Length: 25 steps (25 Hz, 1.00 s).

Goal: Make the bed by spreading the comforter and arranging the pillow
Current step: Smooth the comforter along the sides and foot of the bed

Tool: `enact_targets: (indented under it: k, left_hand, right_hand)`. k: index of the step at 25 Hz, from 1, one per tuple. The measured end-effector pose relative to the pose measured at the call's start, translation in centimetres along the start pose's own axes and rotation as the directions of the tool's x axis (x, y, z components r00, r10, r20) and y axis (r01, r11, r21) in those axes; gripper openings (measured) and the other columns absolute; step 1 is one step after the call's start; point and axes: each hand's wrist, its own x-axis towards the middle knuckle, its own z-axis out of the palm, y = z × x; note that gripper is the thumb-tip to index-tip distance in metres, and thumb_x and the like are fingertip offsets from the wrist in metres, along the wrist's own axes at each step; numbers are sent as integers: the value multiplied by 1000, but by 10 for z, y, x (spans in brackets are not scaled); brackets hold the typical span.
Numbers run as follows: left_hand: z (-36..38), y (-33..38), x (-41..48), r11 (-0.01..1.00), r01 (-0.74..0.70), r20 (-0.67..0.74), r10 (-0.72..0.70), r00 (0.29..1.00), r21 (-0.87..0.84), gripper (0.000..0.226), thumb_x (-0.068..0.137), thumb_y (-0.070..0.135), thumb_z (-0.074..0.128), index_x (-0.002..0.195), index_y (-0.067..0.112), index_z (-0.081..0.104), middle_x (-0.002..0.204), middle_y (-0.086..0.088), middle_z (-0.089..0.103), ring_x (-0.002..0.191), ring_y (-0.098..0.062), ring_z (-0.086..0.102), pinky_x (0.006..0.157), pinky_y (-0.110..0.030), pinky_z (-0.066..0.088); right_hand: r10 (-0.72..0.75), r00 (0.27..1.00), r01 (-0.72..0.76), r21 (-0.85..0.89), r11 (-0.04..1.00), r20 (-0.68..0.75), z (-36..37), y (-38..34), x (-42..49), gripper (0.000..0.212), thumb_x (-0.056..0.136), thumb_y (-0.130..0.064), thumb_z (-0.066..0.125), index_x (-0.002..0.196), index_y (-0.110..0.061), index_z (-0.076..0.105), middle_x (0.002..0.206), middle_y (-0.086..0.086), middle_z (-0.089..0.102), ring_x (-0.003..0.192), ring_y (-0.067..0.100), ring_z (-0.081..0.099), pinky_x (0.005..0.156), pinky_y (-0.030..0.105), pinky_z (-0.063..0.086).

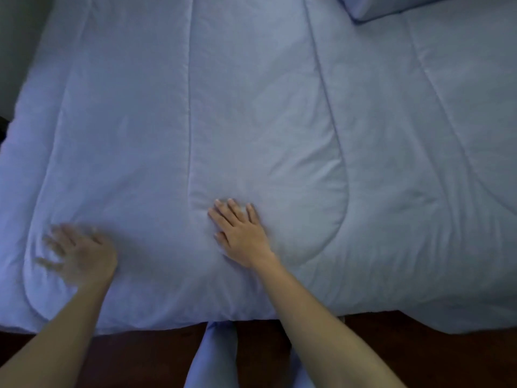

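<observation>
A pale blue quilted comforter (251, 107) lies spread over the bed and fills most of the view. A matching pillow (391, 7) shows at the top right corner, lying on the comforter. My right hand (240, 233) lies flat on the comforter near its front edge, fingers straight and palm down. My left hand (78, 253) is blurred by motion, fingers spread, flat on the comforter at the lower left near a rounded stitched corner.
A dark wooden floor (377, 354) runs along the bottom below the bed's near edge. My legs in pale blue trousers (218, 357) stand against the bed. A grey wall or floor strip (16, 51) borders the bed at the far left.
</observation>
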Motion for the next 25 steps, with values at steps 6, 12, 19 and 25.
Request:
enact_targets:
  k: [6,12,19,25]
  left_hand:
    - [70,200,-185,862,-463,4,474,880,-208,64,90,29,28,143,-5,32,150,-24,33,143,-37,27,115,-56,8]
    - [123,385,-401,494,-806,21,856,516,-326,55,92,29,33,136,-1,46,141,-18,50,132,-38,45,106,-62,27]
    - [156,406,-434,415,-899,312,880,358,-139,68,91,50,8,151,20,19,159,5,18,148,-17,14,120,-41,2]
    - [131,321,-314,805,-588,231,559,796,78,60,100,42,22,152,14,14,161,-3,13,148,-22,13,118,-48,7]
  right_hand:
    - [378,914,-390,-69,918,-146,-40,211,-119,54,92,-42,33,144,-28,39,151,-6,40,139,21,39,111,48,25]
    - [692,702,-706,-45,706,-167,-107,442,-288,59,94,-43,19,149,-22,29,156,1,31,141,29,35,111,51,28]
    - [942,293,-888,320,331,-162,-161,500,-288,56,97,-35,28,149,-15,27,160,6,21,148,27,12,113,66,6]
    - [511,859,-496,272,824,20,-163,392,-135,55,98,-31,40,150,-18,25,161,2,15,149,21,10,117,51,8]
